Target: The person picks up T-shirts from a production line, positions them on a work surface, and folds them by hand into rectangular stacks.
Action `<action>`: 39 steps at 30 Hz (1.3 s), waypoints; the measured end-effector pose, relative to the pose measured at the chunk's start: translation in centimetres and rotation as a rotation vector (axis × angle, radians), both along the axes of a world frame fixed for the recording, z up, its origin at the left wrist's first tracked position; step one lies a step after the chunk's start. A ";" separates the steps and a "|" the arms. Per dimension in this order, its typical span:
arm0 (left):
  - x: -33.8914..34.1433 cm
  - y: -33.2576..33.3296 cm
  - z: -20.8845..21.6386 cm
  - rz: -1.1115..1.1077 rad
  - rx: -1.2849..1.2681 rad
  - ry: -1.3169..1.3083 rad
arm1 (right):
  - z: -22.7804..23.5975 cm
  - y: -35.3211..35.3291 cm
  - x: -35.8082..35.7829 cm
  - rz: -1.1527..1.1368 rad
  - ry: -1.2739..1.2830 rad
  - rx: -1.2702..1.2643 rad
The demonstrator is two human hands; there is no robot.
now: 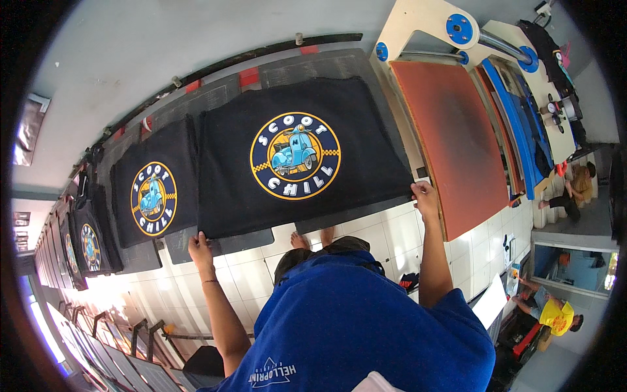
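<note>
A black printed T-shirt [222,170] is spread over a dark flat board in front of me, its lower edge toward me. A round badge [295,155] with a light-blue scooter, yellow rings and white lettering covers its middle. At the near left corner, my left hand [200,249] pinches the shirt's edge. My right hand [426,199] grips the near right corner, beside an orange-brown slab. Both arms reach forward, and the shirt's edge runs taut between the hands.
Left of it lies another black shirt [155,189] with the same badge, with more printed shirts [91,245] beyond. On the right stands a cream machine frame [418,23] with the orange-brown slab [450,144] and blue frames [516,124]. Two people sit far right. Racks [137,336] stand lower left.
</note>
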State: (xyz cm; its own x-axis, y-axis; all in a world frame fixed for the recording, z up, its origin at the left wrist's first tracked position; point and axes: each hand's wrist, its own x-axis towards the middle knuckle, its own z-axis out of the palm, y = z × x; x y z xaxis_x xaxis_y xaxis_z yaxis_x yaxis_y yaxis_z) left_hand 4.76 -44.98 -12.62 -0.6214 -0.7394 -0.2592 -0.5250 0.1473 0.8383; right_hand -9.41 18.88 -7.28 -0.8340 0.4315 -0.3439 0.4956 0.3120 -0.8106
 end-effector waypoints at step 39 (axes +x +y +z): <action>-5.3 3.3 31.8 0.010 0.633 1.181 | 23.8 -2.9 5.7 -0.155 0.749 -0.757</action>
State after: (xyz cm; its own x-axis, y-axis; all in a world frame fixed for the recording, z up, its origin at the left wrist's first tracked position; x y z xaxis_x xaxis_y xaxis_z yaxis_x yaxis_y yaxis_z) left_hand -0.53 -41.69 19.17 -0.7043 -0.6981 0.1287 0.5573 -0.4314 0.7094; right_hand -3.69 15.98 16.52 -0.8978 0.4403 0.0094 -0.2161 -0.4217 -0.8806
